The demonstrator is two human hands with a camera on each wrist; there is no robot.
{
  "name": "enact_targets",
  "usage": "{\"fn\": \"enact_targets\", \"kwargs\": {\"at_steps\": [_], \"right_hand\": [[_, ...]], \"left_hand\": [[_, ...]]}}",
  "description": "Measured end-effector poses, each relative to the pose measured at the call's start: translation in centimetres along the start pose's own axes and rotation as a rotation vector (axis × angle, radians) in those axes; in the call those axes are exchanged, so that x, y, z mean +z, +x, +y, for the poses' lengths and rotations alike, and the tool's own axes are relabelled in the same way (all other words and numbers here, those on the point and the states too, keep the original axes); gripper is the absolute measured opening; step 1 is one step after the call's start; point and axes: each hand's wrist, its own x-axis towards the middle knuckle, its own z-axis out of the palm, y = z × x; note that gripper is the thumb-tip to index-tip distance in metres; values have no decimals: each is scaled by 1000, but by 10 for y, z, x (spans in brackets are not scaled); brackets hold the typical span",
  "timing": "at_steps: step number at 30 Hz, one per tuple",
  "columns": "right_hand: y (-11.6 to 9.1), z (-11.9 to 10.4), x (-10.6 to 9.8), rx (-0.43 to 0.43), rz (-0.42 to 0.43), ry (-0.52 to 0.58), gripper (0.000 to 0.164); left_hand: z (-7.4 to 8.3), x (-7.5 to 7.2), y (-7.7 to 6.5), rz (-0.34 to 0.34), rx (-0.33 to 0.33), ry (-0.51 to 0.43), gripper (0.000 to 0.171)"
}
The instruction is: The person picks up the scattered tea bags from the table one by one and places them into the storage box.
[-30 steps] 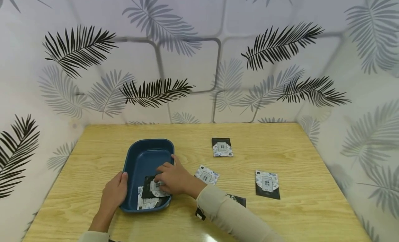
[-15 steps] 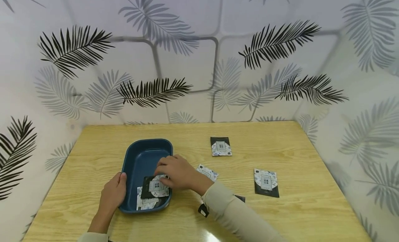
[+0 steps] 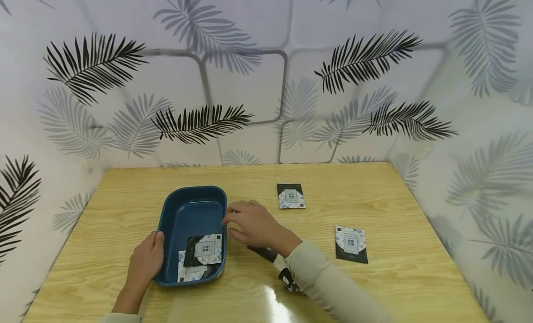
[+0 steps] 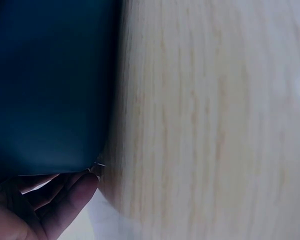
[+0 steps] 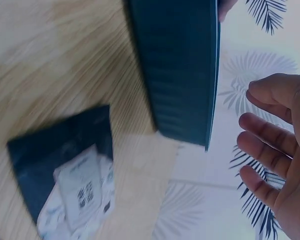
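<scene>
My left hand (image 3: 145, 258) grips the left rim of a dark blue plastic tray (image 3: 191, 212), thumb over the edge; in the left wrist view its fingers (image 4: 72, 202) lie against the outer wall. Two flat black-and-white floral packets (image 3: 204, 250) overlap inside the tray's near end, the upper one tilted against the right wall. My right hand (image 3: 254, 223) hovers just beyond the right rim with relaxed, loosely bent fingers and nothing in them. In the right wrist view its fingers (image 5: 262, 150) are spread apart, and a packet (image 5: 80, 190) lies on the table below.
On the wooden table (image 3: 241, 290), one packet (image 3: 291, 196) lies at the back and another packet (image 3: 351, 244) to the right. More packets (image 3: 287, 276) are partly hidden beneath my right forearm. A leaf-patterned wall covering (image 3: 250, 91) rises behind the table.
My right hand has let go of the upper packet in the tray, lifted off it and moved right past the rim. My left hand keeps its grip on the tray.
</scene>
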Motion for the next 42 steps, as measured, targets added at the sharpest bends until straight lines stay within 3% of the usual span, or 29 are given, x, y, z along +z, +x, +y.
{"fn": "enact_targets", "kwargs": {"at_steps": [14, 18, 25, 34, 42], "right_hand": [[-26, 25, 1, 56, -93, 106, 17], [-32, 27, 5, 88, -163, 108, 21], [-43, 33, 10, 206, -328, 93, 44], [-52, 35, 12, 344, -447, 168, 80], [-54, 34, 16, 364, -484, 121, 85]], "left_hand": [[1, -5, -2, 8, 7, 10, 47], [2, -6, -4, 11, 7, 4, 47], [4, -3, 0, 15, 17, 4, 47], [4, -3, -1, 6, 9, 3, 46], [3, -2, -3, 6, 25, -4, 46]]}}
